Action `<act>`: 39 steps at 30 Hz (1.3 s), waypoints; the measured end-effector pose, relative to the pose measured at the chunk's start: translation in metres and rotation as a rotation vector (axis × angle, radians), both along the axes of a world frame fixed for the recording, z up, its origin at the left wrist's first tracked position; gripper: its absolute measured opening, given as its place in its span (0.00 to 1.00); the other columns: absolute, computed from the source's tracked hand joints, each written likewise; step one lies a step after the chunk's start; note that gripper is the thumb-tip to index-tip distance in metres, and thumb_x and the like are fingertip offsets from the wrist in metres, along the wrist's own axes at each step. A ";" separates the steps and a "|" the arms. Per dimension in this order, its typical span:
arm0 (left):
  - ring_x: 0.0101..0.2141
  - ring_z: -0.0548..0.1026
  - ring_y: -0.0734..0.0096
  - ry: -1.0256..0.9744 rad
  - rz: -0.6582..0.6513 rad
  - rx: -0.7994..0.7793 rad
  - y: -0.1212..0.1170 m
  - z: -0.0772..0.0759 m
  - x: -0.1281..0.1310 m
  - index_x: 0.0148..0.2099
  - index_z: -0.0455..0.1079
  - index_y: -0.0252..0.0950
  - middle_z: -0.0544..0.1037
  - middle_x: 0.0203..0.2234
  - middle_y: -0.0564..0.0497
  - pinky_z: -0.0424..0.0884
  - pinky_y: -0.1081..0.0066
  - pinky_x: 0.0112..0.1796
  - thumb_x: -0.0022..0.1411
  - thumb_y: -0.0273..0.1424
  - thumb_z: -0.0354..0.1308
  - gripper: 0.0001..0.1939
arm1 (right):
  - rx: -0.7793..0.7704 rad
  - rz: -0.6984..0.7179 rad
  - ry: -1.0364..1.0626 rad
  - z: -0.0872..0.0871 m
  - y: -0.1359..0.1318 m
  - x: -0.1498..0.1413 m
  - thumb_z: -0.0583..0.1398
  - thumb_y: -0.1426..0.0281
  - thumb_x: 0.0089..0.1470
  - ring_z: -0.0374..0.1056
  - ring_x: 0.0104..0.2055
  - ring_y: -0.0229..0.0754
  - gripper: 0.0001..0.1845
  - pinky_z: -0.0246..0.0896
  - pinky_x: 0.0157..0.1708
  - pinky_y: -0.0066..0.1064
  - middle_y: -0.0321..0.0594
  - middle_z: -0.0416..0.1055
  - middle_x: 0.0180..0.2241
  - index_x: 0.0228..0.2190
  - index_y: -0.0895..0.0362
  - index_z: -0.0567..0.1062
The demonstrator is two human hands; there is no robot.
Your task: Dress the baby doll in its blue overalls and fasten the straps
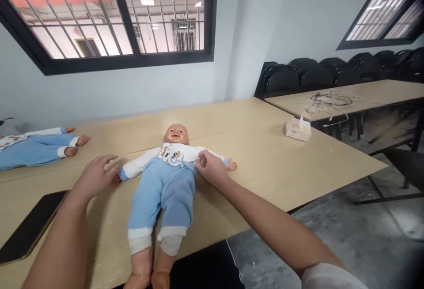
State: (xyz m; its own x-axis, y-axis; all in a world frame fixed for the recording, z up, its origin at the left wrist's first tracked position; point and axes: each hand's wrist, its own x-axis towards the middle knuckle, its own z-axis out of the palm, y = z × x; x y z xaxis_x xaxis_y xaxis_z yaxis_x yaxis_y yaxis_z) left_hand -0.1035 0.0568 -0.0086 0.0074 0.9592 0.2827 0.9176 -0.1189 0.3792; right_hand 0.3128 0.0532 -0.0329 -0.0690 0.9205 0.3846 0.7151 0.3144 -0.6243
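A baby doll (162, 192) lies on its back on the table, its head toward the wall and its feet at the near edge. It wears a blue and white romper with a cartoon animal on the chest. My right hand (210, 167) pinches the romper's fabric at the side of the chest, near the doll's arm. Beside the doll's other hand, my left hand (96, 176) is raised a little over the table with its fingers apart, holding nothing.
The wooden table (265, 161) carries a tissue box (298, 129) at the right. A second doll in blue (36, 148) lies at the far left, with a dark flat tablet-like object (31, 227) nearer me. Cables (331, 100) lie on another table, before black chairs (285, 80).
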 end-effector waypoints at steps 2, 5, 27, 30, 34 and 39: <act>0.55 0.74 0.50 0.024 -0.137 0.096 0.005 0.028 0.044 0.57 0.72 0.39 0.76 0.55 0.41 0.75 0.56 0.49 0.67 0.49 0.51 0.26 | 0.043 0.003 0.031 0.000 0.000 0.001 0.60 0.72 0.56 0.65 0.30 0.40 0.05 0.52 0.30 0.29 0.34 0.71 0.30 0.37 0.54 0.71; 0.55 0.73 0.55 0.092 -0.494 0.132 0.014 0.061 0.124 0.54 0.74 0.43 0.79 0.53 0.46 0.66 0.55 0.58 0.69 0.45 0.52 0.19 | 0.122 0.102 0.067 0.002 -0.003 0.005 0.59 0.71 0.58 0.66 0.35 0.41 0.05 0.56 0.34 0.30 0.38 0.71 0.34 0.38 0.55 0.71; 0.36 0.73 0.66 0.113 -0.843 0.042 0.039 0.066 0.192 0.27 0.61 0.38 0.78 0.33 0.49 0.65 0.66 0.41 0.72 0.40 0.52 0.21 | -0.405 0.487 0.590 0.004 -0.004 0.007 0.62 0.65 0.59 0.62 0.31 0.37 0.16 0.58 0.32 0.28 0.32 0.66 0.29 0.48 0.56 0.74; 0.42 0.75 0.60 0.123 -0.735 0.012 0.036 0.063 0.190 0.40 0.71 0.39 0.79 0.41 0.47 0.67 0.65 0.42 0.66 0.46 0.60 0.15 | -0.412 0.508 0.516 0.002 -0.002 0.006 0.62 0.65 0.59 0.60 0.29 0.36 0.11 0.56 0.30 0.28 0.32 0.65 0.27 0.41 0.57 0.77; 0.52 0.73 0.50 0.184 -0.692 -0.068 0.037 0.056 0.185 0.52 0.72 0.42 0.78 0.50 0.46 0.66 0.60 0.48 0.57 0.49 0.68 0.25 | -0.273 0.440 0.308 0.002 -0.002 0.007 0.64 0.66 0.56 0.61 0.31 0.37 0.07 0.56 0.32 0.29 0.35 0.69 0.32 0.33 0.57 0.76; 0.44 0.74 0.55 0.145 -0.745 -0.117 0.043 0.052 0.179 0.39 0.73 0.40 0.79 0.39 0.48 0.67 0.63 0.42 0.56 0.46 0.69 0.16 | -0.398 0.521 0.361 0.001 -0.005 0.007 0.66 0.63 0.55 0.60 0.29 0.36 0.12 0.56 0.29 0.28 0.31 0.66 0.27 0.32 0.56 0.72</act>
State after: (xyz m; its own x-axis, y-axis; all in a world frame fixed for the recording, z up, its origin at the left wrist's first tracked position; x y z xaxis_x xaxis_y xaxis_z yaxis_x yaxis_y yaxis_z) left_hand 0.0753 0.1000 0.0438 0.6931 0.7096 0.1267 0.6521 -0.6921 0.3095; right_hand 0.3195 0.0483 -0.0315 -0.4670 0.8774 0.1104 0.2642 0.2575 -0.9295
